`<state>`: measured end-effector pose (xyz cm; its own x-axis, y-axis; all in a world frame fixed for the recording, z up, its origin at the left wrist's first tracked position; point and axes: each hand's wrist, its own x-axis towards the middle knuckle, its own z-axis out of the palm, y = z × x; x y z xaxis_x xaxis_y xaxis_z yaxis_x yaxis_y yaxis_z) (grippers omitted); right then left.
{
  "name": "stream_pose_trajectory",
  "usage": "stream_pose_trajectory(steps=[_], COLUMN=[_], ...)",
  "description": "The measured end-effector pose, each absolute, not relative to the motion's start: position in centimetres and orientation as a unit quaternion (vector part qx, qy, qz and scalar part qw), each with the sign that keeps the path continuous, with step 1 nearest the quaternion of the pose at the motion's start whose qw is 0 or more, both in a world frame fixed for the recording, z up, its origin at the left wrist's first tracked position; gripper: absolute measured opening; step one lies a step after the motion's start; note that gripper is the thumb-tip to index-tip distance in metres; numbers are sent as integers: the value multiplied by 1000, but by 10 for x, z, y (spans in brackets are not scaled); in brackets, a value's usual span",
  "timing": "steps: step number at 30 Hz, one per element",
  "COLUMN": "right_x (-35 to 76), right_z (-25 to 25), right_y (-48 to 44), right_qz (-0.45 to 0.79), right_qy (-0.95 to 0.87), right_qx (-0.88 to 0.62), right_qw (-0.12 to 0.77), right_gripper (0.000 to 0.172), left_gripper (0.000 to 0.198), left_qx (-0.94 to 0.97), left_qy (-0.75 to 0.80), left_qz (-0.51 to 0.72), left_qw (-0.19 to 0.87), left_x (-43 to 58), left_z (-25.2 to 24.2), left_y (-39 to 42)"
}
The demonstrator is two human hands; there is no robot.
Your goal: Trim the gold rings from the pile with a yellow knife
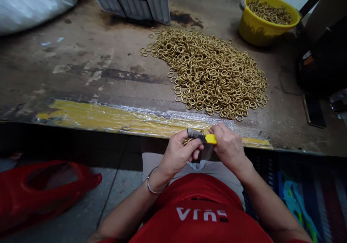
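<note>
My left hand (180, 151) is closed around several brass-coloured rings (188, 141), and a dark grey wrap covers its index finger. In my right hand (229, 145) is a yellow-handled cutter (210, 139), its dark tip touching or close to the rings and the wrapped finger. Both hands are in front of the table's near edge, above my lap. Beyond them on the table (81, 62) lies a large pile of the same kind of rings (211, 73).
A yellow bowl (260, 30) of rings stands at the back right. Behind the pile is a grey crate (135, 1); a white sack (35, 4) lies back left. A phone (313, 111) rests at the right. A red plastic object (40, 199) is at lower left.
</note>
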<state>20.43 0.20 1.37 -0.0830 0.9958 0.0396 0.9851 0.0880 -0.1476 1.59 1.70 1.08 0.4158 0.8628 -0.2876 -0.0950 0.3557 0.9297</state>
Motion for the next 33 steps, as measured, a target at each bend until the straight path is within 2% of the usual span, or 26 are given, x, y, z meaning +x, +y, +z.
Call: stream_pose_trajectory(steps=[3,6,9,13,16,19,21,23,25,29,31,33], right_x=[220,227,218,209,215,219,217,209,199,184,182,185], right_z=[16,18,14,4,4,11,18,23,23,16,13,13], right_y=[15,31,52,78,83,75,65,54,44,32,29,25], right_qz=[0,-8,-7,5,37,150,308,483,603,692,704,680], right_qy=[-644,-672,-717,-723,-721,-701,-642,-538,-424,-270,-259,-307], right_qx=[-764,-734,-688,-689,-689,-667,-635,-593,-552,-509,-505,-521], right_qw=[35,99,106,42,64,205,301,354,389,435,427,414], right_gripper=[21,22,23,23,18,18,25,29,33,42,43,42], left_gripper=[14,20,33,28,28,32,29,22,16,8,5,9], left_qx=[452,401,332,268,248,289,360,431,489,569,563,528], left_qy=[386,310,285,275,258,318,387,451,489,500,500,495], left_qz=[276,223,262,316,317,330,347,375,406,428,430,416], left_qw=[756,833,860,868,878,841,775,685,596,493,498,550], left_x=[4,-1,2,5,1,2,6,14,21,27,27,25], left_z=[26,26,11,-2,-5,-9,-12,-13,-13,-8,-6,-4], left_y=[9,6,11,20,27,33,34,33,29,23,22,22])
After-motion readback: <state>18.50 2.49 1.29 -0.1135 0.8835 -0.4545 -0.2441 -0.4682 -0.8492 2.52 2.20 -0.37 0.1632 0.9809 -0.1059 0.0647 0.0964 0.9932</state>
